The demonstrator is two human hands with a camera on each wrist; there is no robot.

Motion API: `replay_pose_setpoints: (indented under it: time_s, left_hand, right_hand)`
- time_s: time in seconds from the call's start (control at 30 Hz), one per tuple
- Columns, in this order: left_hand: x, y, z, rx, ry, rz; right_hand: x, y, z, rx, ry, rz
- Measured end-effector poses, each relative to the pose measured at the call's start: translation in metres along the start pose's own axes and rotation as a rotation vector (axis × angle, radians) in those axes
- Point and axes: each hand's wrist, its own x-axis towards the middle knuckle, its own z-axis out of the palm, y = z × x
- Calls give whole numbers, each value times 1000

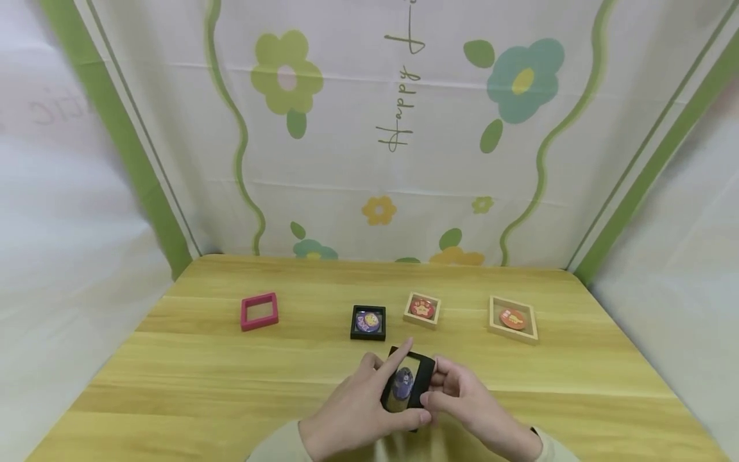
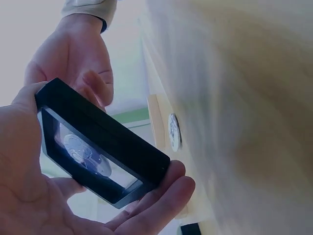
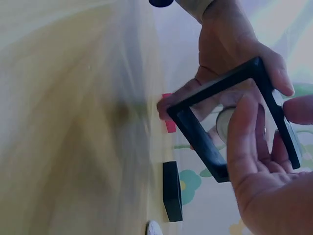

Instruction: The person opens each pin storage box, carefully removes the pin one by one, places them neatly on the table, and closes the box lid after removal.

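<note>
The left hand (image 1: 355, 405) grips a black display frame (image 1: 426, 377) from its 9 o'clock side, thumb and forefinger spanning it; the right hand (image 1: 469, 399) pinches its rim at 3 o'clock, so neither is nearer. The frame is tilted above the surface (image 1: 219, 398), its sides slanting between 12 and 1 o'clock, a purple badge (image 1: 403, 383) within. A 2nd black frame (image 1: 353, 324) lies at 11 o'clock, a pink frame (image 1: 259, 326) at 10.

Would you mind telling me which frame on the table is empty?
The pink frame, furthest left; the other three frames lying there each show a round badge inside.
</note>
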Motion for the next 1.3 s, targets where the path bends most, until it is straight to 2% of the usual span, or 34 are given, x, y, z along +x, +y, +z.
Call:
replay_pose_setpoints:
  time_s: [0.13,0.27,0.47,0.77,1.07,1.3]
  left_hand:
    - [0,1,-1,16,14,1]
    - [0,2,-2,-6,5,-18]
    - [1,5,-4,-28,7,-33]
    - [1,5,-4,-94,-50,-48]
    - [-1,6,-5,-93,-39,-55]
    - [-1,6,-6,-63,-25,-59]
  right_hand:
    - [1,5,0,57,-53,-55]
    - [1,10,0,121,-92,-124]
    - [3,12,2,189,-105,-177]
    - [2,11,5,202,-94,-184]
    - [3,12,8,184,-72,-209]
    - [3,12,7,145,-34,-179]
